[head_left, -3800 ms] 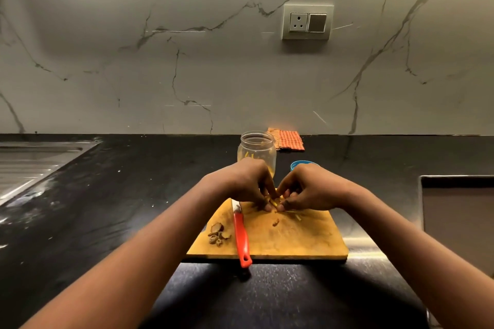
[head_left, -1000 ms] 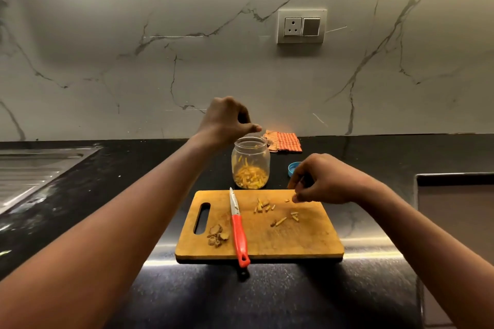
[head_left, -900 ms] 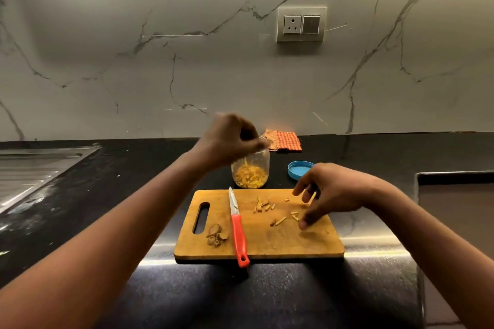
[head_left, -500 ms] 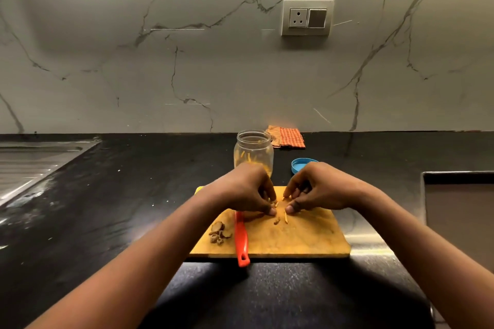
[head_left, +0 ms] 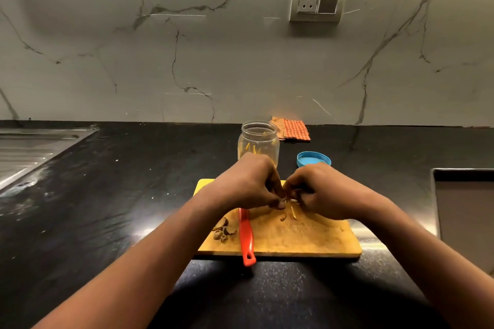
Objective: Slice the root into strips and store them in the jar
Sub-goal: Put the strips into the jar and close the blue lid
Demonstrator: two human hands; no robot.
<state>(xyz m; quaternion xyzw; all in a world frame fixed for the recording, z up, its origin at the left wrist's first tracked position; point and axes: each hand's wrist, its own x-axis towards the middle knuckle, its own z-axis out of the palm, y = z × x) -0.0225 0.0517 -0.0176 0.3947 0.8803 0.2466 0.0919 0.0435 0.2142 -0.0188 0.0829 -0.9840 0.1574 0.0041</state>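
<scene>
— Two grips over one board: why so close together?

— Gathering, by the look of it. The left grip (head_left: 248, 184) and right grip (head_left: 320, 189) curl fingertip to fingertip above the cutting board (head_left: 307, 238). Each pinches at the yellow strips (head_left: 292, 214) lying just below and between them. The jar (head_left: 258, 139) stands open directly behind the left grip, with some strips already inside. Its blue lid (head_left: 313, 159) lies on the bench (head_left: 133, 195) behind the right grip, so a pinch likely needs only a short lift to go in.

— And the knife?

— The red-handled knife (head_left: 246, 238) lies beneath the left grip, handle poking past the board's near edge. Cutting looks finished. Brown peelings (head_left: 223, 231) sit just left of that handle, apparently kept out of the pile.

— What can't be seen?

— How many strips each grip holds, because the curled fingers hide them. The left grip also covers the knife's blade and the jar's lower part, so its fill level is unclear.
</scene>
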